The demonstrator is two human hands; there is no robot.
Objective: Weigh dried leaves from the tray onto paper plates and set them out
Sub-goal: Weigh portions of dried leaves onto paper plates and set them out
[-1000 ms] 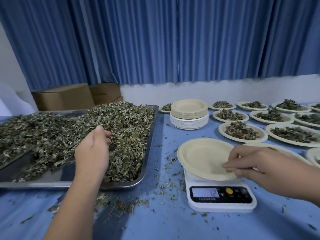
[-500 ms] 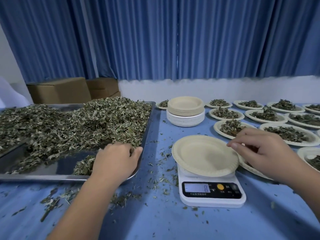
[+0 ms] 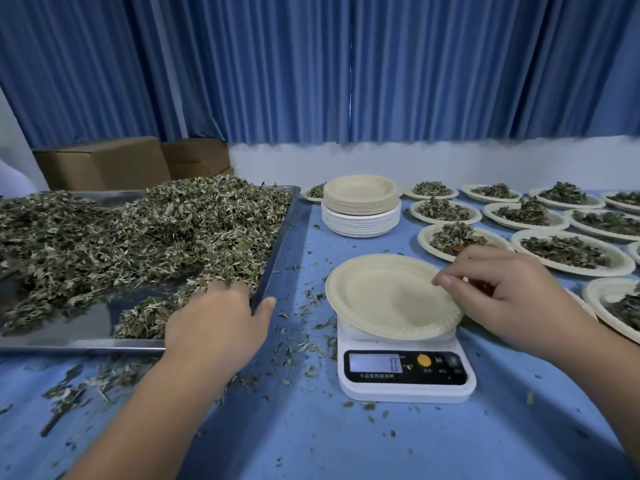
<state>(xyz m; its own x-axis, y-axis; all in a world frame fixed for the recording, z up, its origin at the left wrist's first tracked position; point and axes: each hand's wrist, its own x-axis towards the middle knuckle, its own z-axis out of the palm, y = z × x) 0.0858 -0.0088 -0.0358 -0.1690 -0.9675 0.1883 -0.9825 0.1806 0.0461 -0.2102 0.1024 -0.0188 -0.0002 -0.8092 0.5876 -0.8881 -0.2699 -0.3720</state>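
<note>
Blue table (image 3: 311, 445), blue curtains (image 3: 311, 64); left grip (image 3: 214, 323) in leaves (image 3: 156, 230), unclear; right grip (image 3: 502, 299) curled empty over plate (image 3: 381, 299)

1. Rectangular steel tray (image 3: 83, 317) of dried green leaves (image 3: 138, 233): left end cut off by the frame.
2. White digital scale (image 3: 405, 370): display digits blurred, unreadable.
3. Left hand (image 3: 214, 323): fingertips buried in leaves, grip hidden.
4. Leaf-filled white paper plates (image 3: 593, 299), far right: cropped by the edge.

On the white scale (image 3: 405, 372) near the table's (image 3: 346, 445) front edge, the lit display's (image 3: 375, 363) digits and the small print beneath are too blurred to read.
</note>
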